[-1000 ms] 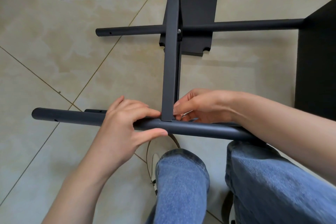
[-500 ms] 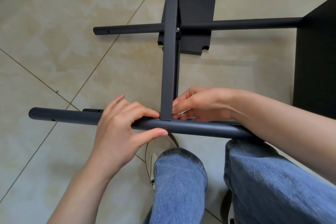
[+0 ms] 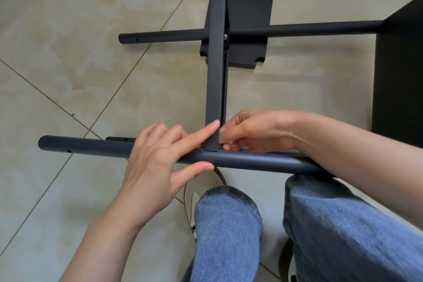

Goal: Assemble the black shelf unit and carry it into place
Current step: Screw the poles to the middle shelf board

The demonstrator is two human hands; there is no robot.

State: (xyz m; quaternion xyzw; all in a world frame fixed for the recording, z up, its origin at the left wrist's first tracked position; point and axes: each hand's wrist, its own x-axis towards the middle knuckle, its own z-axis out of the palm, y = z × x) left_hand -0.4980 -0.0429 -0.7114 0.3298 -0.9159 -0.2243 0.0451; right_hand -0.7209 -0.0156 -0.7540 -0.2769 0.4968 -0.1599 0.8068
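Right hand (image 3: pixel 256 129) fingertips behind crossbar (image 3: pixel 215 71)

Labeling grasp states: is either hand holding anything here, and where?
Left hand grips nothing; its straight fingers touch the near tube and crossbar. Right hand is curled at the joint; contents hidden.

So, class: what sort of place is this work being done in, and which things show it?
Probably an indoor room in a home: glossy beige floor tiles, and a half-built black shelf frame lying on them, with no workbench in view.
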